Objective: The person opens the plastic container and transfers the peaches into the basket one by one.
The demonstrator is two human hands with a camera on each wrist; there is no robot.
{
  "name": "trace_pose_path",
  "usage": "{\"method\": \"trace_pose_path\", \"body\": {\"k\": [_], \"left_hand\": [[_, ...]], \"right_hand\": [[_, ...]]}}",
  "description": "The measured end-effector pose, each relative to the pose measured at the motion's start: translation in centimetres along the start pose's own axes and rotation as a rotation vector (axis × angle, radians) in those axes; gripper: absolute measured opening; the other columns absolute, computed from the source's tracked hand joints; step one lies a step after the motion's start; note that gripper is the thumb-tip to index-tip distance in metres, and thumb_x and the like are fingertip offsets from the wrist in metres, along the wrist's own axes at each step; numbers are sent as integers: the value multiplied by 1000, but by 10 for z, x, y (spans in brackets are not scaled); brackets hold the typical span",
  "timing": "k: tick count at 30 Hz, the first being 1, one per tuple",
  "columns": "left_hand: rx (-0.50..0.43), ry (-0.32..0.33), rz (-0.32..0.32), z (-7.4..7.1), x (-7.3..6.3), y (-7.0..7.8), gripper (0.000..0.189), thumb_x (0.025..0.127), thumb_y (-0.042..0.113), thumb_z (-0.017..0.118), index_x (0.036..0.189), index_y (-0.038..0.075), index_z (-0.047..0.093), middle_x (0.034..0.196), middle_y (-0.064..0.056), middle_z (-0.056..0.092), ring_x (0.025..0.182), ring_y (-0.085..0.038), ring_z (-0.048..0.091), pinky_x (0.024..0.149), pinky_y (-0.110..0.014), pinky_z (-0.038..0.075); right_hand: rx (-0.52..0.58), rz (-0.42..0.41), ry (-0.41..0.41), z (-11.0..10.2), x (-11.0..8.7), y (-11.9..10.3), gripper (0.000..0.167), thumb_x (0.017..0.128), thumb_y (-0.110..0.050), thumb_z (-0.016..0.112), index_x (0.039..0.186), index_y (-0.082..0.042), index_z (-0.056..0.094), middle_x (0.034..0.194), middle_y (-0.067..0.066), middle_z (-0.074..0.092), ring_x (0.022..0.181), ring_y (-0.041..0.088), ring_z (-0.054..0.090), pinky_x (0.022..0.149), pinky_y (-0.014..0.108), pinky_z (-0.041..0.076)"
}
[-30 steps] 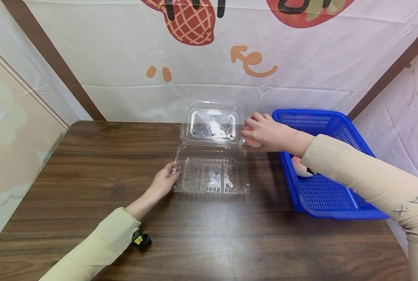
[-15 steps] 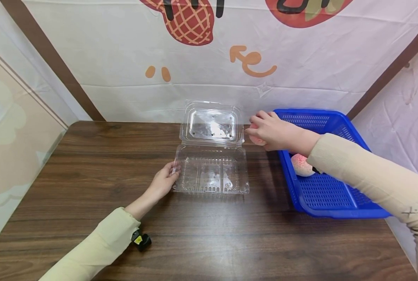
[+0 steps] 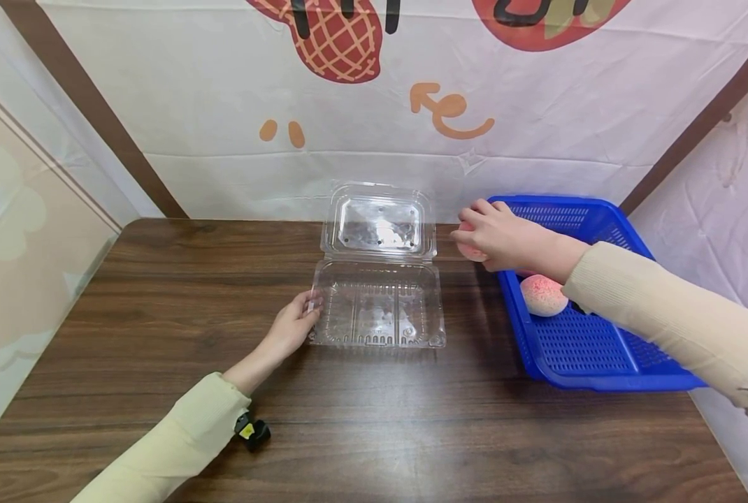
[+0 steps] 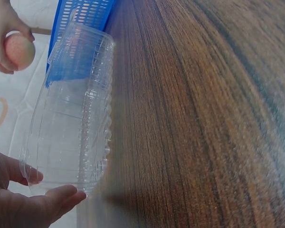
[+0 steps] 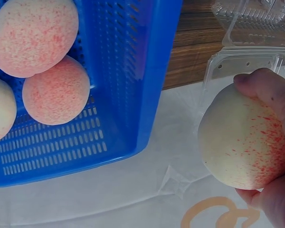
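A clear plastic clamshell box lies on the table with its lid folded back toward the wall. My left hand grips the left rim of its base, thumb and fingers on either side in the left wrist view. In my right hand is a peach, cream with red speckles, held in the air between the box and the blue basket. Thumb and fingers curl round it. Another peach lies in the basket; the right wrist view shows several there, including a pink one.
The blue basket, with slotted walls, stands at the right of the wooden table. Behind the table hangs a white printed cloth. A black strap with a yellow mark is by my left sleeve.
My right hand has moved to the right with the peach, away from the lid and toward the basket. More of the peach in the basket shows. My left hand stays at the box.
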State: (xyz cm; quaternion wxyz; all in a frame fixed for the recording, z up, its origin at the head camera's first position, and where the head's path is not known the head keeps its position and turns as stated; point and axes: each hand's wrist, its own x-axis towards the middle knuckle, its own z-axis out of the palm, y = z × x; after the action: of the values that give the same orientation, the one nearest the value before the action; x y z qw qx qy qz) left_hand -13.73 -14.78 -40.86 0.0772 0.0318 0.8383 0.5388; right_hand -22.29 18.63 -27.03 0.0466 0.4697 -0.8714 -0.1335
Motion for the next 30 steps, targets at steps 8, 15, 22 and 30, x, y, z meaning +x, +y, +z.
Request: {"method": "trace_pose_path", "body": {"k": [8,15,22,30], "left_hand": [[1,-2,-3,0,0,-1,39,90,-4,40,126,-19,35,126,-34,44,119,-40,43,100,-42,37],[-4,-7,-2,0,0,-1,40,91,-3,40,127,-18,34,126,-35,43,119,-40,43,100,-42,37],[-2,-4,-10,0,1,-2,40,90,-3,41,127,-17,35,127,-33,44,120,-39,43,100,-42,37],[5,1,-6,1,2,-3,40,90,-3,41,126,-18,36,126,-34,45,119,-39,44,100,-42,38]], "right_hand": [[5,9,26,3,-8,5,48,61,-8,75,105,-12,57,102,15,48,97,37,42,69,50,42],[6,37,28,5,-16,9,50,60,-8,76,106,-12,58,102,15,47,97,38,42,68,51,43],[28,55,50,7,-24,12,45,64,-8,73,106,-12,59,101,15,49,95,37,43,66,50,44],[80,111,47,10,-32,18,47,63,-5,71,108,-10,60,105,17,50,98,40,42,68,53,44]]}}
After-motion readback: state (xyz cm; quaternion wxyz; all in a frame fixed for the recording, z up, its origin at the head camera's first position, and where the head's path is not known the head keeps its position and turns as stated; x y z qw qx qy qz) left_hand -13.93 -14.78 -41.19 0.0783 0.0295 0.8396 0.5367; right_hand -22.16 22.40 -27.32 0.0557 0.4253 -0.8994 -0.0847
